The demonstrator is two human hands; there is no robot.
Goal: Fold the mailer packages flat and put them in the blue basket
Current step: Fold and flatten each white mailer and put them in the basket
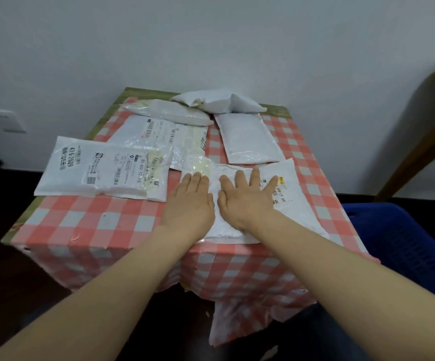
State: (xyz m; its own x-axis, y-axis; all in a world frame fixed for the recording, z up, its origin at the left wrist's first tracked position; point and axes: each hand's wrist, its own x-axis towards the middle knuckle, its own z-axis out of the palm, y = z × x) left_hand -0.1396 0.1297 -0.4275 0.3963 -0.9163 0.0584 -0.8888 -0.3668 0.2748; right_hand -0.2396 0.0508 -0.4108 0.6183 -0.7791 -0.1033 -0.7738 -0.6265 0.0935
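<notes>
- Mailer (293, 204) flat at counter's (86, 220) near edge, right of centre, label up.
- Left hand (189, 203) and right hand (245, 198) side by side, palms down on it, fingers straight, pressing; neither grips.
- Five more mailers behind: big one (102, 168) at left, rest toward the wall.
- Blue basket (404, 246) just beside counter, right.

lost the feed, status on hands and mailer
Left hand and right hand flat on near mailer. Blue basket at right. Nothing blocking.
</notes>
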